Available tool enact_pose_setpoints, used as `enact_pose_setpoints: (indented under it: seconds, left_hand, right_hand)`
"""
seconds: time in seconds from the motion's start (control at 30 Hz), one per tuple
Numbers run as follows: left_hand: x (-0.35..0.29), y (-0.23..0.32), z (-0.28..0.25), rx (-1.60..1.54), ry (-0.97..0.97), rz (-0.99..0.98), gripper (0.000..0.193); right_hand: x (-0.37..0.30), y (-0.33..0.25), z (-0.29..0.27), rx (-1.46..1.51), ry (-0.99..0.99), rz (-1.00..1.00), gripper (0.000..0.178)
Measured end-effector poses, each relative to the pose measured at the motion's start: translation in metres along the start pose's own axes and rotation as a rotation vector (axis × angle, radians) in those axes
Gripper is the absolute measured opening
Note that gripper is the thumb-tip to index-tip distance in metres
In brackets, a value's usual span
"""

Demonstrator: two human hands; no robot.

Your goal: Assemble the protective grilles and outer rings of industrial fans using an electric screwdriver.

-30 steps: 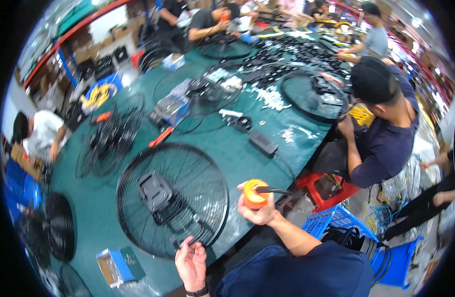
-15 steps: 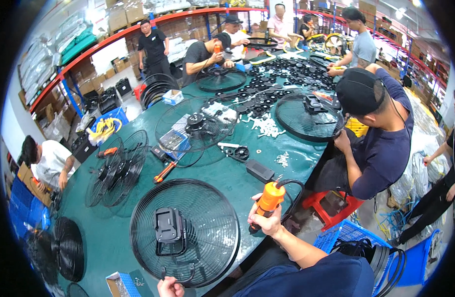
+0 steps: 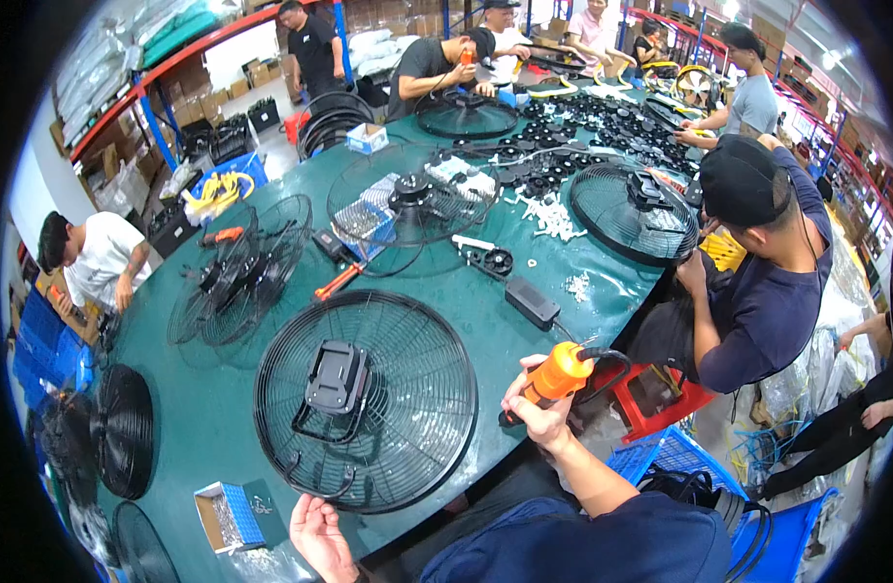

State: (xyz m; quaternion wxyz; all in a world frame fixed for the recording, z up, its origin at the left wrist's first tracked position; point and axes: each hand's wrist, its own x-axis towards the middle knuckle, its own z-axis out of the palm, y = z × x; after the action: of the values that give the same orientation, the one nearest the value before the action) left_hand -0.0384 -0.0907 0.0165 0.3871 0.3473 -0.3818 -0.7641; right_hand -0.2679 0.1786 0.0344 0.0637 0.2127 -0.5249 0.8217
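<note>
The big round black fan (image 3: pixel 407 398) lies on the green table (image 3: pixel 194 418), right in front of the person, with its wire cage facing up. The right hand (image 3: pixel 543 418) is wrapped around an orange power tool (image 3: pixel 558 374) and holds it up beside the fan. A black cord (image 3: pixel 616 361) comes out of the tool's end. The left hand (image 3: pixel 320 536) is at the near edge of the fan, with its thumb and fingers bent close together. They are right by a bent black bar (image 3: pixel 349 478), but I cannot tell if they pinch it or are just next to it.

The wire cage looks whole, and a black block (image 3: pixel 337 377) already sits on top of it, with a black loop (image 3: pixel 330 440) at its near side. I cannot tell if the block is on tight, or if the bent bar is (it is very thin). The tool is not touching the fan, so it is turning no screw there now. Little metal bits, maybe screws, lie in a small blue box (image 3: pixel 244 512) near the left hand. Farther off, another fan (image 3: pixel 611 214) has a block much like this one.

I can read no writing on the fan, the tool or the small box.
</note>
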Motion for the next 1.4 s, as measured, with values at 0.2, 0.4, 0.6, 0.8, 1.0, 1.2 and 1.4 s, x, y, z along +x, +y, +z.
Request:
enact_pose_setpoints:
  seconds: [0.2, 0.4, 0.6, 0.8, 1.0, 1.2, 1.4]
  left_hand:
    - [-0.064, -0.018, -0.001, -0.173, -0.14, -0.383, 0.019]
    - [-0.078, -0.029, 0.036, -0.251, -0.374, -0.646, 0.014]
    - [-0.082, -0.033, 0.046, -0.296, -0.369, -0.718, 0.014]
    - [-0.088, -0.04, 0.042, -0.323, -0.375, -0.816, 0.01]
    - [-0.092, -0.044, 0.04, -0.46, -0.354, -0.914, 0.012]
    - [-0.093, -0.038, 0.043, -0.45, -0.346, -0.939, 0.016]
    - [-0.093, -0.034, 0.044, -0.439, -0.4, -0.916, 0.017]
  right_hand:
    - [-0.014, -0.027, 0.025, 0.118, -0.181, 0.012, 0.051]
    - [-0.008, -0.091, 0.061, 0.278, -0.435, -0.077, 0.049]
    - [-0.001, -0.083, 0.062, 0.403, -0.621, -0.253, 0.059]
    - [-0.019, -0.082, 0.064, 0.502, -0.585, -0.149, 0.057]
    - [-0.03, -0.078, 0.077, 0.515, -0.717, -0.099, 0.057]
    - [-0.032, -0.074, 0.081, 0.536, -0.707, -0.083, 0.057]
    - [-0.035, -0.072, 0.084, 0.545, -0.684, -0.045, 0.057]
